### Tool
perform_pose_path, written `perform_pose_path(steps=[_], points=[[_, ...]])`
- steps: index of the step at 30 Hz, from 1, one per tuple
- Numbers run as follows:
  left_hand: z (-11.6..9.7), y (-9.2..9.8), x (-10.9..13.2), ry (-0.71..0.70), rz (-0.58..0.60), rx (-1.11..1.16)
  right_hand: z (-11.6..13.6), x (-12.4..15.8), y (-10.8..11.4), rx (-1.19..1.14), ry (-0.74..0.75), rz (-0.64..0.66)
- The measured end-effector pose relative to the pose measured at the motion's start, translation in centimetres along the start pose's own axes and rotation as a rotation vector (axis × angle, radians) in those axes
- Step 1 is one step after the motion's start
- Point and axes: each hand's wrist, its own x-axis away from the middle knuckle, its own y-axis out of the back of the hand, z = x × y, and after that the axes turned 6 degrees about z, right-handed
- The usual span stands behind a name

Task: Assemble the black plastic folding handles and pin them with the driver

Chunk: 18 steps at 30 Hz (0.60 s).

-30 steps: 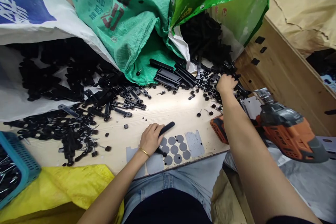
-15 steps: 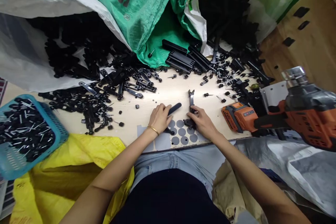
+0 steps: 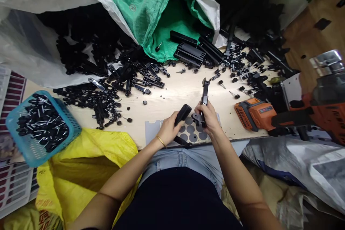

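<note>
My left hand point(image 3: 169, 128), with a gold bangle on its wrist, is closed around a long black plastic piece with rounded ends point(image 3: 183, 113). My right hand point(image 3: 209, 115) grips a black clamp-like bracket point(image 3: 205, 90), its hooked end pointing away from me. A small black joint at the bracket's lower end juts out left of the fingers. Beneath both hands lies a grey sheet marked with round discs point(image 3: 190, 129). Another dark bar point(image 3: 182, 141) rests by the table edge, just below my left hand.
Black levers point(image 3: 101, 111) and screws are heaped at left, near a blue basket point(image 3: 72, 115) full of black-headed screws. An orange cordless power tool point(image 3: 258, 109) lies at right. Green point(image 3: 161, 48), white and yellow sacks point(image 3: 113, 143) surround the wooden table point(image 3: 175, 93).
My right hand has raised the bracket off the table surface and turned over at the wrist. The long piece in my left hand is now tilted up more steeply. The whole view has shifted slightly.
</note>
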Motion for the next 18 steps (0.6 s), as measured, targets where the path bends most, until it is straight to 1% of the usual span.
perform_pose_path(steps=[2,4,6,8,11,12,13,15,18], points=[[0.0,-0.5,0.8,-0.017,-0.029,0.002,-0.1,0.1,-1.2,-0.056,0.008,-0.069],[-0.1,-1.0,1.3,-0.053,-0.072,-0.032,0.0,0.2,-2.1,-0.054,0.008,-0.12],[-0.1,-1.4,1.8,-0.09,-0.105,-0.078,0.2,0.4,-2.5,-0.087,0.006,-0.13],[-0.1,-1.7,2.5,-0.126,-0.107,-0.118,0.6,0.8,-2.4,-0.16,-0.036,-0.056],[0.0,-2.0,3.8,-0.156,-0.065,-0.172,0.9,1.6,-2.1,-0.203,-0.152,0.14],[0.0,-2.1,4.2,-0.151,-0.046,-0.193,0.8,1.9,-2.0,-0.186,-0.17,0.178],[0.0,-2.3,4.6,-0.136,-0.029,-0.214,0.6,2.2,-2.0,-0.164,-0.168,0.188],[-0.1,-2.6,5.3,-0.095,-0.009,-0.251,-0.2,2.7,-2.3,-0.132,-0.13,0.138],[0.0,-3.2,6.0,-0.073,-0.014,-0.289,-1.7,3.2,-3.0,-0.138,-0.064,-0.007]])
